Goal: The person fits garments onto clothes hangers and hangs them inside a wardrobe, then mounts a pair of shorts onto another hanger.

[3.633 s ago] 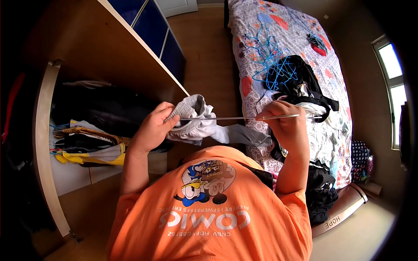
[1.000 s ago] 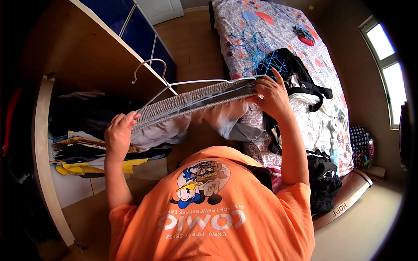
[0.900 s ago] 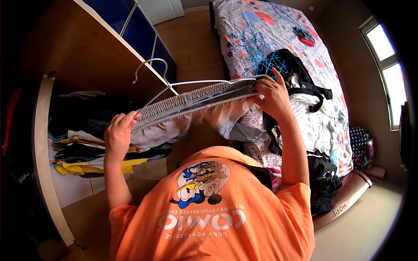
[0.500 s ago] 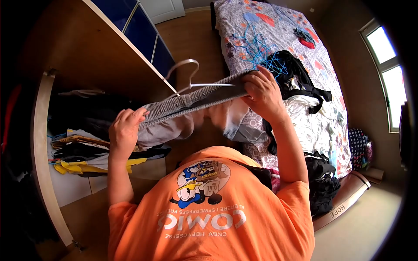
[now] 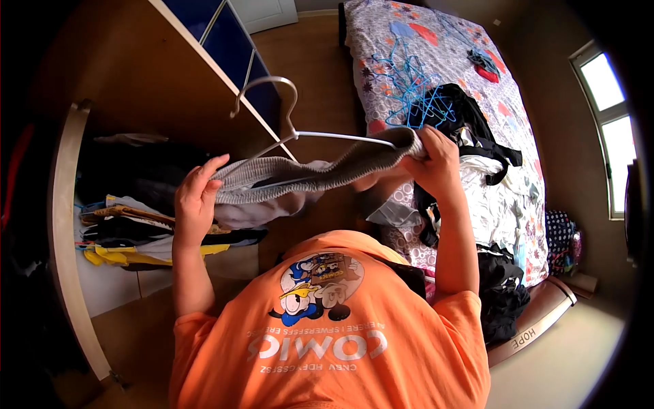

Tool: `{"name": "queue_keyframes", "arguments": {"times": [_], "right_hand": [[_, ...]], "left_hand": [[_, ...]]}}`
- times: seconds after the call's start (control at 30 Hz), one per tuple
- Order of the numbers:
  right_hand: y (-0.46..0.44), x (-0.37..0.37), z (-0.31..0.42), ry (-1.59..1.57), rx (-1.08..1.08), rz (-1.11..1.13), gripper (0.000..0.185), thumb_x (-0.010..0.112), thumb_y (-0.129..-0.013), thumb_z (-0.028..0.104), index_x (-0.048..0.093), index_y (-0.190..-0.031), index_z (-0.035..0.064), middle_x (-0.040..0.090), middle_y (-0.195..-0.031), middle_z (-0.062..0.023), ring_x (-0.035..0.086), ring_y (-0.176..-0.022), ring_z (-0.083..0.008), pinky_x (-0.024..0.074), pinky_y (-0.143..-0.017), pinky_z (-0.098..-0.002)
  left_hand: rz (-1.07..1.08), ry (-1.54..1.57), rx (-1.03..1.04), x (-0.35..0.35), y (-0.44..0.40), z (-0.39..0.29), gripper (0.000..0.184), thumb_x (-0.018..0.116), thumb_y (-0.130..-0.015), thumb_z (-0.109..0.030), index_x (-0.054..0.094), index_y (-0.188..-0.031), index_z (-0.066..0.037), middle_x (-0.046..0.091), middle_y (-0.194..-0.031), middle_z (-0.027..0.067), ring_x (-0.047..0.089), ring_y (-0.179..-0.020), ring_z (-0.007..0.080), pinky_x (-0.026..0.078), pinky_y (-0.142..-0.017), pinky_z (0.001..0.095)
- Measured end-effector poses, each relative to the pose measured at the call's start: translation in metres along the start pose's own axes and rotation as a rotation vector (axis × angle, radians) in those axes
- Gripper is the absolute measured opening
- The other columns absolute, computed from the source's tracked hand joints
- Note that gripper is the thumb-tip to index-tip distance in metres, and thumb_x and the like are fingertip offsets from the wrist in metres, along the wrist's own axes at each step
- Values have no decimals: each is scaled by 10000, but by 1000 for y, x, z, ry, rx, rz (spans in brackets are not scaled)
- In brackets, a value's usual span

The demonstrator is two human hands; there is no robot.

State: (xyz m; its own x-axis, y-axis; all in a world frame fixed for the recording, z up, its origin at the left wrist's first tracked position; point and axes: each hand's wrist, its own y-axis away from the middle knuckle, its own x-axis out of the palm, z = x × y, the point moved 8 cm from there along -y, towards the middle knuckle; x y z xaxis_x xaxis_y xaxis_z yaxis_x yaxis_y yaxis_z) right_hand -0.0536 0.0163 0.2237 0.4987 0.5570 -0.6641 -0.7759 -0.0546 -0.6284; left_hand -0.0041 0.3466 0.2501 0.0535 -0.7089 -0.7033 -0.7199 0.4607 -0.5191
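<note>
A pair of grey pants with a ribbed elastic waistband [image 5: 310, 180] hangs in front of me, stretched between my hands. My left hand [image 5: 196, 203] pinches the left end of the waistband between thumb and fingers. At the opposite end, my right hand [image 5: 439, 163] is closed round the waistband. A pale metal clothes hanger [image 5: 334, 137] sits with its arms inside the waistband opening, its hook sticking up above it. The legs of the pants hang below and are blurred.
On the left stands an open wardrobe [image 5: 63, 225] with folded and hung clothes [image 5: 146, 255]. The bed [image 5: 371, 78] at right carries a tangle of blue hangers [image 5: 415, 82], a black garment [image 5: 470, 112], white clothes [image 5: 484, 198] and a black pile [image 5: 503, 300].
The waistband has sagged and opened wider, with the hanger's arms now lying inside it. My right hand has moved slightly down and right; the hook has swung to the left and up.
</note>
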Motion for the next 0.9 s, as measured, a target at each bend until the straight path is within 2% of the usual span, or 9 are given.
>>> {"name": "queue_keyframes", "arguments": {"times": [0.07, 0.13, 0.37, 0.6, 0.67, 0.7, 0.77, 0.8, 0.9], "right_hand": [[5, -4, 2, -21, -21, -46, 407, 779, -499, 275, 462, -629, 55, 420, -556, -80, 475, -491, -271, 380, -460, -341], [8, -4, 5, 8, -60, -17, 417, 771, -495, 273, 422, -597, 70, 395, -534, -73, 452, -468, -267, 361, -441, -337], [3, -7, 11, 59, -50, 41, 428, 759, -491, 281, 391, -578, 79, 385, -519, -63, 453, -461, -262, 362, -442, -343], [2, -8, 17, 139, -101, 30, 341, 731, -486, 228, 450, -596, 68, 438, -542, -71, 502, -497, -260, 385, -464, -344], [4, -11, 13, 62, -62, -12, 312, 728, -488, 196, 473, -606, 61, 444, -548, -74, 502, -499, -258, 385, -464, -341], [6, -11, 7, 21, -7, -19, 288, 722, -487, 164, 492, -618, 52, 444, -551, -77, 496, -498, -259, 381, -464, -338], [8, -10, 0, -60, 88, -10, 287, 722, -498, 132, 506, -642, 11, 455, -573, -93, 479, -509, -270, 368, -478, -317], [9, -10, 0, -60, 88, -11, 287, 722, -498, 132, 506, -642, 11, 455, -573, -93, 479, -509, -270, 368, -478, -317], [14, -8, -7, -120, 148, 5, 265, 731, -537, 117, 510, -645, 18, 432, -568, -81, 448, -500, -232, 351, -481, -299]], "left_hand": [[8, -31, -36, 2, 1, 8, 308, 585, -791, 78, 605, -1073, -44, 653, -931, 108, 618, -783, 239, 497, -683, 297], [-28, -243, 25, 3, 2, 10, 281, 595, -801, 58, 613, -1056, -57, 658, -893, 99, 631, -773, 245, 505, -676, 314], [-219, -433, 131, -3, -4, 1, 208, 632, -797, 15, 622, -992, -56, 642, -773, 94, 628, -694, 233, 513, -610, 319], [-177, -345, 166, -3, -14, -8, 188, 627, -799, 29, 628, -973, -41, 634, -773, 92, 614, -676, 242, 506, -612, 313], [-138, -133, -5, -3, -12, 10, 200, 552, -911, -163, 608, -1038, -20, 634, -850, 98, 612, -734, 217, 496, -686, 307], [-138, -133, -5, -1, -11, 12, 200, 552, -911, -163, 608, -1038, -20, 634, -850, 98, 612, -734, 217, 496, -686, 307], [-84, 356, -138, 9, -7, 27, 565, 400, -936, -491, 540, -1163, 7, 622, -932, 119, 599, -826, 193, 470, -775, 308], [54, 466, -189, 22, -2, 31, 864, 268, -842, -706, 442, -1269, 25, 591, -1026, 144, 569, -927, 185, 437, -839, 307], [35, 555, -164, 30, -1, 28, 951, 264, -783, -761, 408, -1297, 26, 563, -1095, 153, 546, -986, 213, 413, -888, 331]]}}
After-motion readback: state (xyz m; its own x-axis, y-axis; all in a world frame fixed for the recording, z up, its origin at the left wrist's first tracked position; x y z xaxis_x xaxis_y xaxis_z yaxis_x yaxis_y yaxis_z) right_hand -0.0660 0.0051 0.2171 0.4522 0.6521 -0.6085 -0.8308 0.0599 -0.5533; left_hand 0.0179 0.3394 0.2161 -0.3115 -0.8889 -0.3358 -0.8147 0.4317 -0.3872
